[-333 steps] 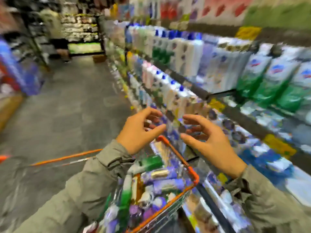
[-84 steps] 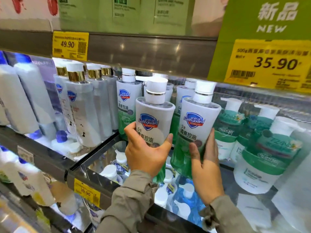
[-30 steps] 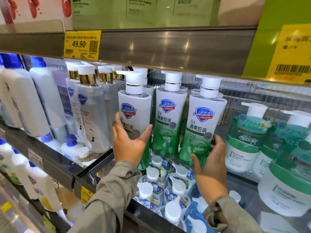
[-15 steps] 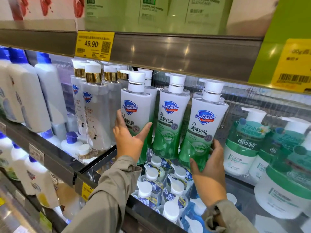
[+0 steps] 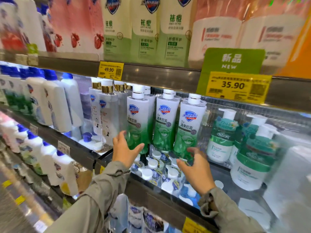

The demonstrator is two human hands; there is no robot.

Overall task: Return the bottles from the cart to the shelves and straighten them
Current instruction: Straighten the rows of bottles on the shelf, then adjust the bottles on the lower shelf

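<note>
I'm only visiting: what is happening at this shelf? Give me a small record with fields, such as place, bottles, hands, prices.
Place: shop shelf of bottles
Front row: three green-and-white bottles, standing side by side
Hands: left hand open by the left bottle's foot; right hand open by the right bottle's foot; neither grips one
Prices: 49.90 tag, 35.90 tag
To the right: teal pump bottles

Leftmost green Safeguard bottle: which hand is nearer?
Left. The left hand is at the base of the leftmost green bottle; the right hand is by the rightmost green bottle.
</note>
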